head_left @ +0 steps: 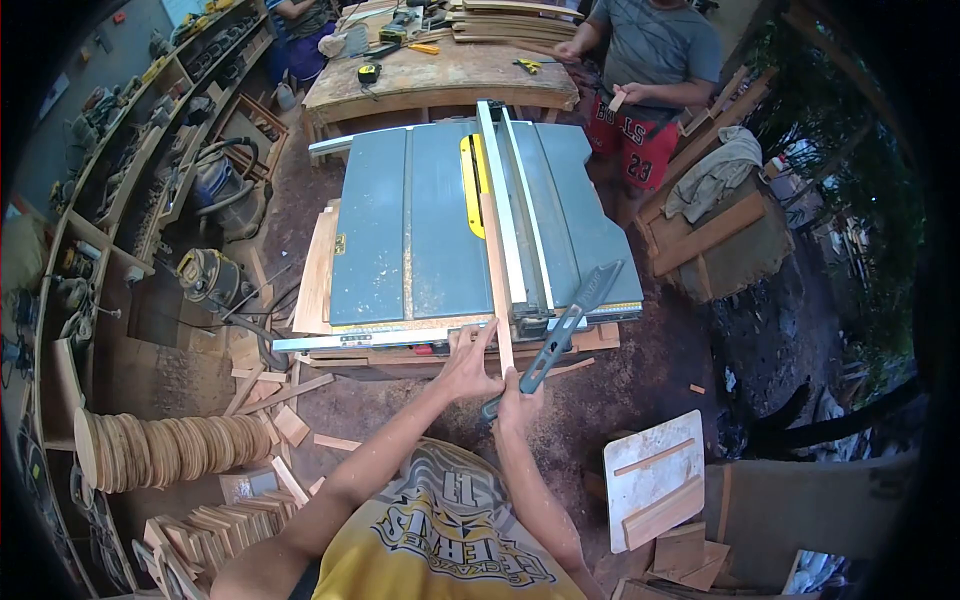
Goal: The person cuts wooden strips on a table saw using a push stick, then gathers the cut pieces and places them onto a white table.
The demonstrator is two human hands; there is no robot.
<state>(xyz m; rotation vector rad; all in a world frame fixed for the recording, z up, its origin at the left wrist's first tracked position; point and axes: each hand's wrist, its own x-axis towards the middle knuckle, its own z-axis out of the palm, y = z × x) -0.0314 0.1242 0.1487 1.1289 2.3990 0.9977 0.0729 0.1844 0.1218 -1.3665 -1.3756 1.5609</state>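
A table saw [370, 230] with a grey-blue top stands in front of me, a yellow insert plate [474, 190] set into it. A long, narrow wood strip [499, 280] lies along the rip fence [502, 200], its near end overhanging the front edge. My left hand [470, 368] is beside that near end, fingers spread and fingertips against the strip's left side. My right hand [517, 405] is closed around a dark push stick [556, 345], which slants up to the right above the saw's front rail. The strip's end reaches my right hand; its exact contact is hidden.
Behind the saw, a workbench [430, 85] carries a tape measure [369, 73], tools and boards. A person [655, 60] stands at the far right holding a small wood piece. Shop vacuums [210, 275], stacked wood discs [180, 450] and offcuts lie left; a white board [655, 475] leans right.
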